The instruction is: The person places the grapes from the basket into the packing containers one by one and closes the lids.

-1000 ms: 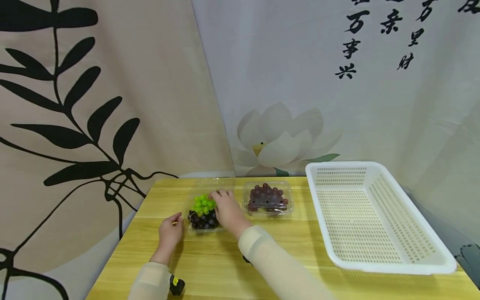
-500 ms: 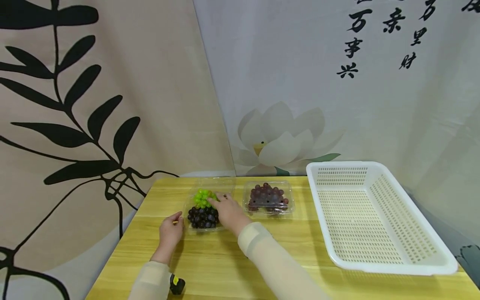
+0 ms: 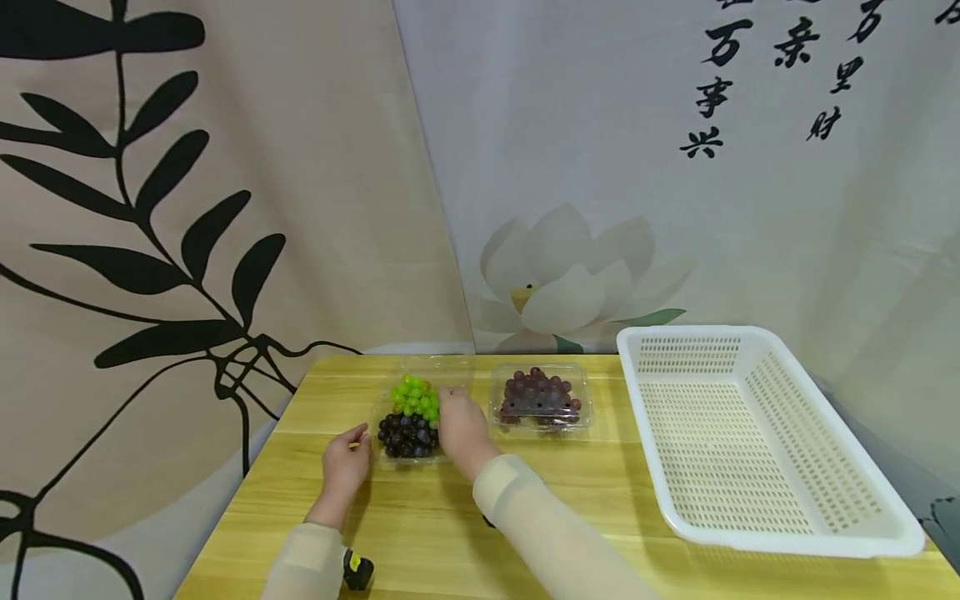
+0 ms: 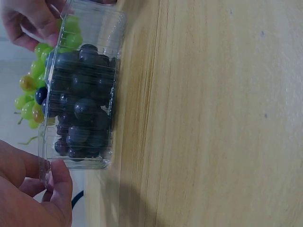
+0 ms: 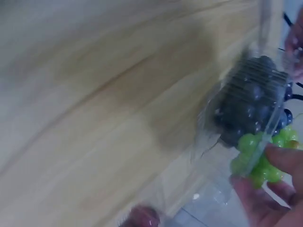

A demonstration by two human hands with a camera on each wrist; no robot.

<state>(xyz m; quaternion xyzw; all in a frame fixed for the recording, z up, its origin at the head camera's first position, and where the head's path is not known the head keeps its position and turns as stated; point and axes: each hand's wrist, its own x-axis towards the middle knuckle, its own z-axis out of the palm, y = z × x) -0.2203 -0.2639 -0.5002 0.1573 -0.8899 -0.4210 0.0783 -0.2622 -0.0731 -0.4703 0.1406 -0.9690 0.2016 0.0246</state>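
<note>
A clear plastic clamshell box (image 4: 108, 26) stands at the table's back left with its lid open. Black grapes (image 3: 407, 437) fill its front part, and a bunch of green grapes (image 3: 414, 396) lies on top behind them. With thumb and finger, my left hand (image 3: 346, 464) pinches the box's rim at its left side. My right hand (image 3: 462, 432) is at the right side, its curled fingers (image 5: 251, 196) and thumb around the green grapes by the rim. The right fingertips are partly hidden in the head view.
A closed clear box of red grapes (image 3: 540, 398) sits just right of the open one. The large white plastic basket (image 3: 757, 467) takes up the table's right side. A printed curtain (image 3: 337, 167) hangs behind the wooden table (image 3: 420, 533).
My right hand's fingers went from pressing into the green grapes to the box's right side. The green bunch shifted back and lies flatter, showing more black grapes. My left hand stayed put.
</note>
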